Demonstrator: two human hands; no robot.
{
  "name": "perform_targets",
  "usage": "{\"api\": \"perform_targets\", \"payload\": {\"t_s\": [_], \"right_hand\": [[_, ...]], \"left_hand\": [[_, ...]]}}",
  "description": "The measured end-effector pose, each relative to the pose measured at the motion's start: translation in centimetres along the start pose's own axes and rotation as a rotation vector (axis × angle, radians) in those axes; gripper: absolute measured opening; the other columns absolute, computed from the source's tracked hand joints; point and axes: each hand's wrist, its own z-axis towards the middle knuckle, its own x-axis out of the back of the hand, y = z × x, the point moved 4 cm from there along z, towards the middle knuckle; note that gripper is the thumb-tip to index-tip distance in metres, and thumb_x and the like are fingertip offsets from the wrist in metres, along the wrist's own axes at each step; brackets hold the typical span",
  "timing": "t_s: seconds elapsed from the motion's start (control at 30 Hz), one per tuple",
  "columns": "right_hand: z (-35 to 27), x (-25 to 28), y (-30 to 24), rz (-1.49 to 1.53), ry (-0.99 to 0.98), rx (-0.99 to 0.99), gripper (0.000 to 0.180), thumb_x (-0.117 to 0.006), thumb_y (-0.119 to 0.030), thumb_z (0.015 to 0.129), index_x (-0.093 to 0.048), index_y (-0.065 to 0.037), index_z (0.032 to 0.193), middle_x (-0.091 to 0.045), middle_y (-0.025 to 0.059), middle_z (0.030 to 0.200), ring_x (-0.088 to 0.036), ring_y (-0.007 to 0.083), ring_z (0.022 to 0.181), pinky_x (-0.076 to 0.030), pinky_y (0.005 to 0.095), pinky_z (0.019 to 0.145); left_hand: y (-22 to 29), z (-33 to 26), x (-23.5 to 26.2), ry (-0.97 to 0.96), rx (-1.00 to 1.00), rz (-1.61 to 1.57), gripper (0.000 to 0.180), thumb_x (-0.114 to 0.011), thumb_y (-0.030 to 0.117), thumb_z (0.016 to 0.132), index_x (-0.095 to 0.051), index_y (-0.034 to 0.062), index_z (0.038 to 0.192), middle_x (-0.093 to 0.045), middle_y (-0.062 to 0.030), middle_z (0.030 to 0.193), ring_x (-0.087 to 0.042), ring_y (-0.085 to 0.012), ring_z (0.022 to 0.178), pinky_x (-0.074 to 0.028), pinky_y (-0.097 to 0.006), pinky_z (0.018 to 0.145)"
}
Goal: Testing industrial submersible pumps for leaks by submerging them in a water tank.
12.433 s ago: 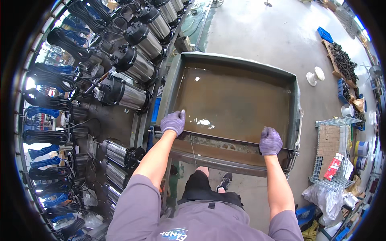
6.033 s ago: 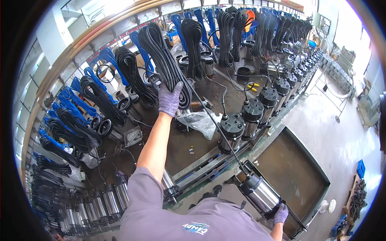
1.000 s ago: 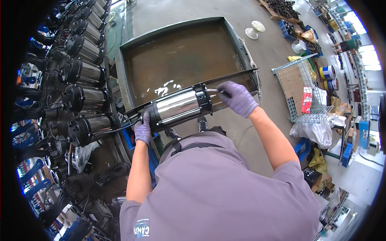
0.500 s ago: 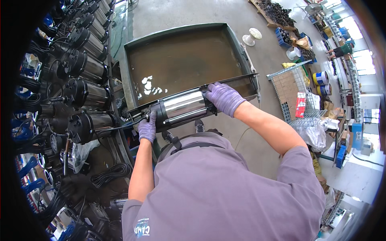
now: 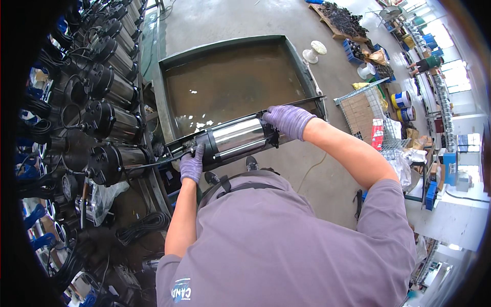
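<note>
A submersible pump (image 5: 238, 137) with a shiny steel barrel and black end caps lies on its side along the near edge of a wide tank (image 5: 225, 42) of murky brown water. My left hand (image 5: 191, 165), in a purple knit glove, grips its left black end, thumb upward, beside a dark cable. Over at the right end, my gloved right hand (image 5: 289, 122) is closed round the upper part of the black cap; its fingertips are partly hidden. A dark ledge (image 5: 302, 104) runs under and behind the pump.
Rows of similar steel pumps (image 5: 115, 120) crowd the left side, with a coiled black cable (image 5: 143, 227) below. To the right stand a wire mesh cage (image 5: 365, 110), a white spool (image 5: 314, 52) and paint-type buckets (image 5: 404, 106). Another person (image 5: 428, 64) is far right.
The view has shifted slightly, and light reflections on the water have changed. My right wrist and forearm sit a little higher against the pump. Both hands stay at its ends.
</note>
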Motion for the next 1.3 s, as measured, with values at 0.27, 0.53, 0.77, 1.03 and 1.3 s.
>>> {"api": "perform_targets", "payload": {"t_s": [0.27, 0.53, 0.77, 1.03, 1.3], "right_hand": [[0.2, 1.0, 0.0, -0.123, -0.027, -0.116, 0.012, -0.067, -0.011, 0.089, -0.072, -0.005, 0.097, -0.075, 0.0188, 0.088, -0.074, 0.0392, 0.087, -0.060, 0.0478, 0.078], [0.5, 0.9, 0.2, -0.110, -0.117, -0.319, 0.034, -0.055, -0.034, 0.103, -0.077, -0.008, 0.099, -0.077, 0.0189, 0.095, -0.075, 0.0371, 0.094, -0.059, 0.0474, 0.083], [-0.3, -0.1, 0.0, -0.134, 0.205, -0.275, 0.029, -0.056, -0.029, 0.101, -0.075, -0.008, 0.105, -0.078, 0.0176, 0.099, -0.076, 0.0343, 0.097, -0.059, 0.0476, 0.086], [0.3, 1.1, -0.4, -0.102, -0.193, -0.351, 0.027, -0.060, -0.027, 0.099, -0.077, -0.007, 0.105, -0.077, 0.0195, 0.103, -0.075, 0.0356, 0.099, -0.059, 0.0462, 0.088], [0.4, 0.2, 0.0, 0.018, 0.092, -0.122, 0.024, -0.059, -0.022, 0.099, -0.063, -0.007, 0.117, -0.072, 0.0217, 0.110, -0.071, 0.0371, 0.107, -0.058, 0.0485, 0.088]], "left_hand": [[0.3, 0.0, 0.1, -0.023, 0.012, -0.017, 0.094, -0.056, 0.086, 0.084, -0.075, 0.0000, 0.117, -0.072, -0.0303, 0.115, -0.065, -0.0482, 0.115, -0.049, -0.050, 0.100], [0.4, -0.2, 0.2, 0.002, 0.004, -0.013, 0.094, -0.057, 0.086, 0.084, -0.075, -0.0006, 0.117, -0.072, -0.0302, 0.116, -0.064, -0.0483, 0.115, -0.048, -0.050, 0.099], [0.6, -0.6, 0.4, 0.027, -0.003, -0.036, 0.094, -0.059, 0.084, 0.085, -0.074, -0.0017, 0.119, -0.072, -0.0297, 0.119, -0.064, -0.0474, 0.119, -0.048, -0.050, 0.101], [1.0, -0.6, 0.5, 0.009, -0.009, -0.014, 0.096, -0.058, 0.085, 0.084, -0.073, -0.0032, 0.119, -0.071, -0.0317, 0.116, -0.064, -0.0488, 0.116, -0.048, -0.051, 0.099], [0.7, -0.5, 0.2, 0.026, -0.007, -0.050, 0.095, -0.058, 0.085, 0.084, -0.073, -0.0026, 0.119, -0.071, -0.0314, 0.117, -0.064, -0.0480, 0.116, -0.049, -0.050, 0.100]]}}
